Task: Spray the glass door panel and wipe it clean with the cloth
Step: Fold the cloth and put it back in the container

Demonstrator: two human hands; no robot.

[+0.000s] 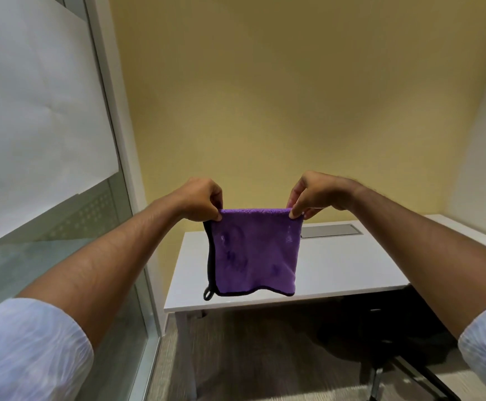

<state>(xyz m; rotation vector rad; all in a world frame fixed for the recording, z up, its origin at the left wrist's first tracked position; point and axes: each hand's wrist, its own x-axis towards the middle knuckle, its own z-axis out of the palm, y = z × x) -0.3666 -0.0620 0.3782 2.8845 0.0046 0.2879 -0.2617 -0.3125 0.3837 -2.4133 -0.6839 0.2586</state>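
Left hand [200, 201] and right hand [314, 195] pinch the purple cloth's [255, 251] top corners. It hangs folded above the white desk [352, 264], glass door panel [42, 157] off to the desk's left.

No readable text, label, brand, number or sign anywhere in view.

Surfaces checked:
- cloth [255, 251]: plain purple pile with dark edging and a small loop at one corner; darker smudges on the pile form no letters.
- glass door panel [48, 256]: a frosted band and a faint dot pattern, no lettering.
- white sheet [33, 96] on the glass: blank.
- worktop [337, 267]: bare white surface, with a grey inset flap [331, 230] that carries no marking.
- wall [294, 96]: plain yellow, nothing posted.
- sleeves [27, 351]: a fine pale pattern, no logo or tag legible.
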